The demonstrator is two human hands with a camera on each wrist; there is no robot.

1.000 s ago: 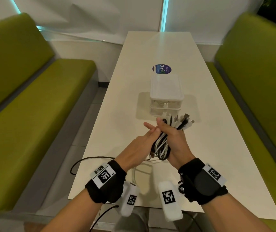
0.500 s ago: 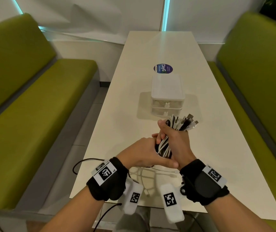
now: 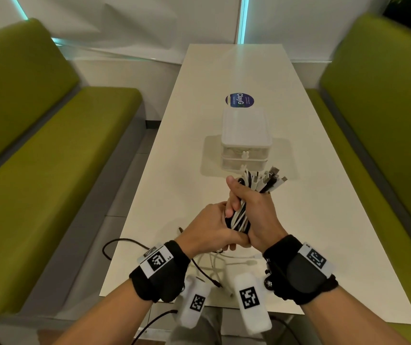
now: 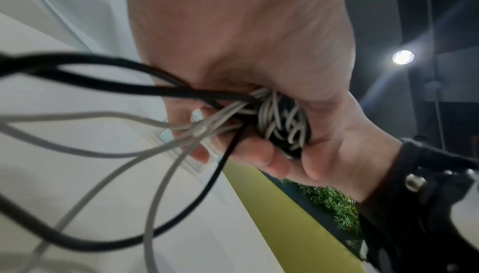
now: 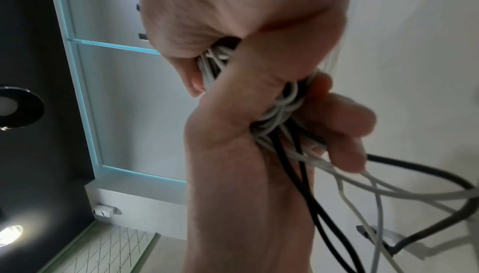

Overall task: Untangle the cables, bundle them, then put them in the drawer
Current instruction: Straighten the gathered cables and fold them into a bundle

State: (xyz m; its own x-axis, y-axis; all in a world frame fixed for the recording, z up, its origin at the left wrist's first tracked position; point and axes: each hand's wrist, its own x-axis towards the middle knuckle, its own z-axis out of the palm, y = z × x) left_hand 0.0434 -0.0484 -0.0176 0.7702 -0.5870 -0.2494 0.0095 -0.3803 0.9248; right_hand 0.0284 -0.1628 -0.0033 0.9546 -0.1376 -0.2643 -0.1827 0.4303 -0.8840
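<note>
A bundle of black and white cables (image 3: 240,215) is held above the white table (image 3: 324,232). My right hand (image 3: 249,202) grips the bundle, with the plug ends (image 3: 270,179) fanning out above its fist. My left hand (image 3: 214,227) wraps round the lower part of the same bundle (image 4: 282,121). Loose cable tails (image 3: 219,262) hang down onto the table near its front edge. In the right wrist view the coils (image 5: 282,109) sit between both hands. A small white two-drawer box (image 3: 245,138) stands just beyond the hands, both drawers closed.
A round blue sticker (image 3: 239,100) lies on the table behind the drawer box. Green benches (image 3: 50,158) flank the table on both sides. A thin black cable (image 3: 115,245) hangs over the table's left edge.
My left hand has closed from straight fingers beside the bundle to a grip round its lower part. Both hands and the bundle rose slightly and moved a little right.
</note>
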